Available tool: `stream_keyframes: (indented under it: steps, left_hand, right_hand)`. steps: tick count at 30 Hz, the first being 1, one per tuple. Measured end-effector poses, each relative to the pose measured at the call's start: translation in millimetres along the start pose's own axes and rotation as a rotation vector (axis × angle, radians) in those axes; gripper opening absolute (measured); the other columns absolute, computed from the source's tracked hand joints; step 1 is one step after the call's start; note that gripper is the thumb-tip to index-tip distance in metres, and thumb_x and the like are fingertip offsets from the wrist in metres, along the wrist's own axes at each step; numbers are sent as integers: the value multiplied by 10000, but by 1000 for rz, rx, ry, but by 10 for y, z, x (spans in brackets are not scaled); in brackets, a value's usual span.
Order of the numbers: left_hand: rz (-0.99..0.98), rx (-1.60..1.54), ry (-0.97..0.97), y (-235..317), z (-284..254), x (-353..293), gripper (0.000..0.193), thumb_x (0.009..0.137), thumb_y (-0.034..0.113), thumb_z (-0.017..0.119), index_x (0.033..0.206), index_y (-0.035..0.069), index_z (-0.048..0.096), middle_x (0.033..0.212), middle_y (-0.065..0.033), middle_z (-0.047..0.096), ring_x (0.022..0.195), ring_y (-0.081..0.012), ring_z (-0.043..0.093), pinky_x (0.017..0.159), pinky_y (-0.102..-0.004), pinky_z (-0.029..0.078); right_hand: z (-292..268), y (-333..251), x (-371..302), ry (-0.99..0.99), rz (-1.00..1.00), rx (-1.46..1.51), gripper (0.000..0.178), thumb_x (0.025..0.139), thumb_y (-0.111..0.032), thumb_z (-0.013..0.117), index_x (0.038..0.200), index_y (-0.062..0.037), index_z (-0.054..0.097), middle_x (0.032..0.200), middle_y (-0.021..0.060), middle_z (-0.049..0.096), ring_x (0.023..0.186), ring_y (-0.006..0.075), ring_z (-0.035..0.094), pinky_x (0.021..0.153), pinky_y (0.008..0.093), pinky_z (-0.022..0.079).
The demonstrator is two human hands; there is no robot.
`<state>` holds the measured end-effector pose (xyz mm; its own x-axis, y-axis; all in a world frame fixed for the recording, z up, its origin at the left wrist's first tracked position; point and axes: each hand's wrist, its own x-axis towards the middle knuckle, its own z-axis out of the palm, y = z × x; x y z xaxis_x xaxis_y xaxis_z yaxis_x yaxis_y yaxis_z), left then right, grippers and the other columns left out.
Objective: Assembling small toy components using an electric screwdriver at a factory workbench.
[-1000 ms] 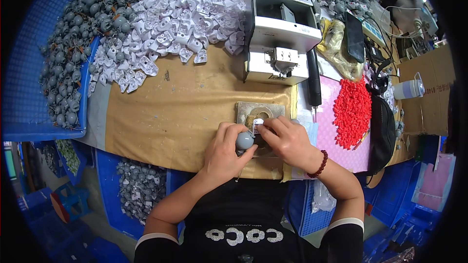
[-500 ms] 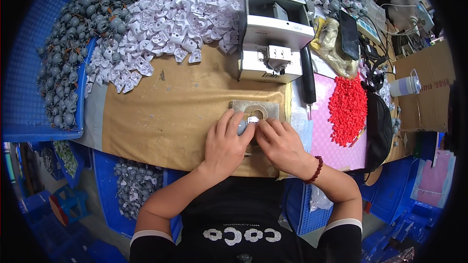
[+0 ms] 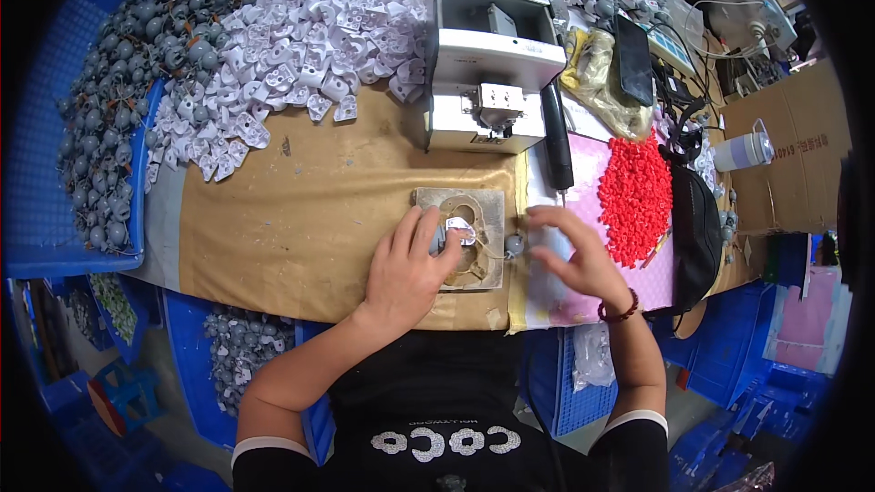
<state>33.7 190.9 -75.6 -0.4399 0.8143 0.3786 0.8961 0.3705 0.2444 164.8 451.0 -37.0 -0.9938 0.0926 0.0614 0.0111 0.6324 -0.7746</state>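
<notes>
My left hand is closed with thumb and fingers on a small white plastic piece, which lies over a metal block with rounded recesses. Something grey shows under those fingers, mostly hidden. From the white piece a thin wire runs to a grey ball at the block's right edge. My right hand is over the pink sheet, fingers spread and holding nothing. Beyond it hangs a black electric screwdriver, its bit pointing down. To its right lies a heap of small red parts.
A grey-and-white machine stands behind the block. White plastic pieces are heaped at the back left, beside a blue crate with grey balls. A black pouch, phone and white cup are on the right.
My right hand has left the white piece and moved right, its fingers opening. My left hand stays on the piece. The grey ball on its wire now shows at the block's right.
</notes>
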Motion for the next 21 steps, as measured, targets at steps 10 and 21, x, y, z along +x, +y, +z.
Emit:
stream_keyframes:
  steps: [10,21]
  left_hand:
    - [61,15,-59,-50,-49,41,433,790,62,656,1220,109,636,1363,-190,531,1255,-390,534,930,-450,510]
    - [63,1,-92,-49,-62,48,400,796,64,649,1195,87,638,1348,-188,536,1245,-393,529,950,-455,521]
  right_hand:
    - [377,187,-19,204,-54,-78,397,832,9,762,1187,-67,602,1084,84,631,886,211,636,705,314,525]
    - [409,132,256,24,430,1347,277,971,-156,723,1217,-75,624,855,23,597,674,65,495,514,197,350]
